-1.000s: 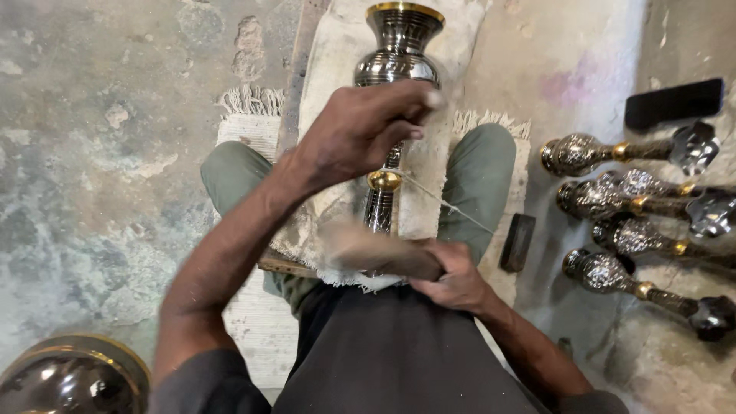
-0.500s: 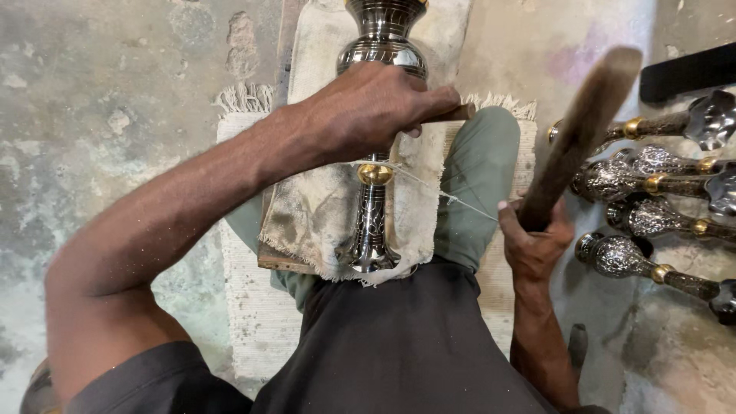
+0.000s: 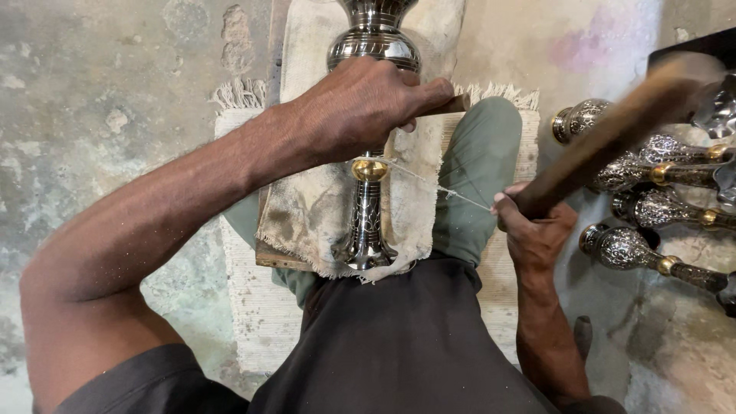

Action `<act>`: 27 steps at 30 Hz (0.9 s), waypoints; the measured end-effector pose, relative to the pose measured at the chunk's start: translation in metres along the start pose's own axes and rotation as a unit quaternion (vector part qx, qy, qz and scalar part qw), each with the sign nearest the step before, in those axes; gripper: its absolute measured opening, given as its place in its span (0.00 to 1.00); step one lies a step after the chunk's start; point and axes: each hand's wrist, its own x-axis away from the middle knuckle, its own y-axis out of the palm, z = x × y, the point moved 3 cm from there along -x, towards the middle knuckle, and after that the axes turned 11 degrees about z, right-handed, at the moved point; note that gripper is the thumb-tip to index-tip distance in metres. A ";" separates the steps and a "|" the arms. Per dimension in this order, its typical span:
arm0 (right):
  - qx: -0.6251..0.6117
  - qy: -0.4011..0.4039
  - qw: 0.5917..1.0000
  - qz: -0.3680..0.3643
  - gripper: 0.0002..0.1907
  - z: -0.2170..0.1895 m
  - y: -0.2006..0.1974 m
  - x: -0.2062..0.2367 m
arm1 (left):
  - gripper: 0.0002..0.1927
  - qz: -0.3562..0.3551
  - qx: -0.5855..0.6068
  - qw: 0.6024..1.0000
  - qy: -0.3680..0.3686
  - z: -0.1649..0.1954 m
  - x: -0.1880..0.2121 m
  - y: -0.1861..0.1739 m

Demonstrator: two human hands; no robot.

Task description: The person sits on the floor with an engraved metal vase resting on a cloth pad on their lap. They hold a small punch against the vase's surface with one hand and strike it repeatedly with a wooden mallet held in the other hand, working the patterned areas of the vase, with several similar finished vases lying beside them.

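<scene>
Left hand (image 3: 360, 107) is closed around a short punch-like tool (image 3: 448, 105) set against the engraved metal stem (image 3: 368, 192), which lies lengthwise on a cloth-covered board (image 3: 307, 207) across the lap. Right hand (image 3: 537, 230) grips a wooden mallet (image 3: 621, 134), raised and blurred, well apart from the tool. Pattern already covers the stem's lower part; I judge the work midway. Four similar engraved pieces (image 3: 652, 207) lie on the floor at the right

Four finished engraved metal stems (image 3: 652, 207) on the stained concrete floor (image 3: 100, 115), fringed woven mat (image 3: 253, 307) underfoot.
</scene>
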 end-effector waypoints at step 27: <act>0.141 -0.094 0.986 -0.011 0.07 -0.009 0.003 0.001 | 0.27 -0.002 -0.026 1.000 0.000 0.001 0.001 -0.002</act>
